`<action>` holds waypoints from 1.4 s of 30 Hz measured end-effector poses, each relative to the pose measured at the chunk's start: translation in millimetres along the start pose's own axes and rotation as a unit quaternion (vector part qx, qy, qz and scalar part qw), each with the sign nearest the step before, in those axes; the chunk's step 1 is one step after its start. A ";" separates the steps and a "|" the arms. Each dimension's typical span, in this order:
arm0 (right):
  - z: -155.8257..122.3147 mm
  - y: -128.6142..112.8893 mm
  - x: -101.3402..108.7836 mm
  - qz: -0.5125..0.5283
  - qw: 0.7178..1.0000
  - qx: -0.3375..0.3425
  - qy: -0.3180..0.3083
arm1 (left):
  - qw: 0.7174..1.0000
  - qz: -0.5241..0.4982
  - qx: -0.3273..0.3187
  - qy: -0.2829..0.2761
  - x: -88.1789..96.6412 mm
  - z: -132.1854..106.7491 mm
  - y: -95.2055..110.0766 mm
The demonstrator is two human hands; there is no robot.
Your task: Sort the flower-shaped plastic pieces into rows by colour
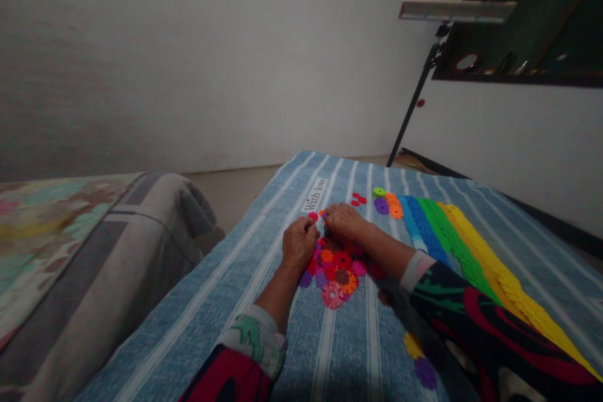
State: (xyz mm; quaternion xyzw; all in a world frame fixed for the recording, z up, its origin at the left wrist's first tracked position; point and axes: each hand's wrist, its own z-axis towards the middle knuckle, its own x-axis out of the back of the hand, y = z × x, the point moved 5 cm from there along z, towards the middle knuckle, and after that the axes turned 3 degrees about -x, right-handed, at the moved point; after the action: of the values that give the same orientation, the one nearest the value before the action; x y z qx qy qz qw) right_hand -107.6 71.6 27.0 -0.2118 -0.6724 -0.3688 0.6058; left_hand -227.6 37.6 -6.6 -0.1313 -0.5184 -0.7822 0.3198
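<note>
My left hand [300,244] is closed, its thumb and fingertips at a pinkish-red notched plastic disc [313,217]. Close beside it, my right hand [346,223] is closed too, with a bit of an orange disc [321,213] showing at its fingertips. The fingers partly cover these pieces. Below and between the hands lies a loose pile of notched discs [342,260] in red, pink, orange and purple; my right hand and forearm hide part of it. A pink disc [333,294] lies at the pile's near edge.
A blue striped cloth [245,270] covers the surface, with a "With love" label [315,196]. Rows of linked yellow discs [490,264], green discs [456,248] and blue discs [424,226] lie right. A lamp on a stand [414,97] stands behind; a draped couch [160,232] is left.
</note>
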 end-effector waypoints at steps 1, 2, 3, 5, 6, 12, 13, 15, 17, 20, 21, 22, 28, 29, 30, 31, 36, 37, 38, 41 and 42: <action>-0.2 0.8 0.6 0.012 1.000 0.000 0.009 | 1.000 -0.013 0.008 0.009 0.8 0.1 -1.0; -0.9 2.7 1.9 0.027 0.999 -0.004 0.019 | 0.999 -0.024 0.015 0.017 1.5 0.2 -1.9; -2.0 5.6 3.5 0.043 0.999 -0.011 0.028 | 0.999 -0.034 0.022 0.025 2.1 0.3 -2.5; -4.9 14.5 8.3 0.074 0.996 -0.033 0.047 | 0.998 -0.049 0.032 0.035 2.9 0.3 -2.5; -6.5 20.3 11.2 0.092 0.993 -0.046 0.057 | 0.997 -0.055 0.037 0.036 3.1 0.3 -2.0; -19.0 68.1 23.4 0.205 0.968 -0.114 0.093 | 0.996 -0.076 0.048 0.028 5.0 0.1 1.9; -22.8 78.9 23.2 0.217 0.963 -0.127 0.094 | 0.996 -0.075 0.047 0.026 5.3 0.3 2.0; -32.5 103.6 20.7 0.231 0.955 -0.159 0.095 | 0.997 -0.067 0.042 0.026 6.0 0.8 1.8; -44.9 131.5 15.3 0.234 0.948 -0.198 0.091 | 0.997 -0.056 0.040 0.026 6.5 1.4 1.2; -66.2 172.1 3.1 0.221 0.937 -0.257 0.082 | 0.998 -0.050 0.045 0.014 5.7 2.5 0.1; -73.0 183.4 -1.8 0.215 0.934 -0.275 0.080 | 0.998 -0.050 0.047 0.008 5.1 2.8 0.0; -79.2 193.0 -7.1 0.208 0.931 -0.290 0.076 | 0.998 -0.050 0.048 0.002 4.6 3.1 0.0; -96.4 212.7 -38.5 0.194 0.925 -0.323 0.045 | 0.997 -0.058 0.052 0.008 6.9 2.9 3.9; -96.4 212.0 -42.0 0.193 0.925 -0.324 0.041 | 0.997 -0.062 0.052 0.014 7.9 2.5 4.8; -96.1 211.0 -44.7 0.192 0.926 -0.324 0.036 | 0.996 -0.067 0.052 0.021 8.9 2.0 5.5; -95.6 210.0 -46.6 0.189 0.926 -0.325 0.032 | 0.996 -0.071 0.053 0.028 9.7 1.5 5.9; -97.3 206.2 -46.8 0.163 0.927 -0.336 0.011 | 0.994 -0.080 0.058 0.051 10.5 0.7 0.7; -98.4 205.0 -45.3 0.158 0.927 -0.339 0.010 | 0.993 -0.080 0.061 0.059 10.5 0.8 -1.4; -99.4 202.8 -43.4 0.153 0.928 -0.340 0.010 | 0.992 -0.085 0.065 0.067 10.3 0.9 -3.5; -98.3 185.1 -35.9 0.149 0.937 -0.315 0.015 | 0.982 -0.141 0.099 0.081 7.8 1.0 -10.1; -96.2 174.0 -32.9 0.152 0.943 -0.295 0.017 | 0.974 -0.172 0.117 0.084 6.6 0.8 -12.2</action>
State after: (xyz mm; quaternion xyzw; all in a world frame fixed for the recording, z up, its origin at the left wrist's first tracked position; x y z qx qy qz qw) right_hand 88.9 115.6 36.1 -0.4742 -0.4829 -0.4577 0.5766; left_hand -240.4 39.0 -11.6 0.0651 -0.5926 -0.7674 0.2360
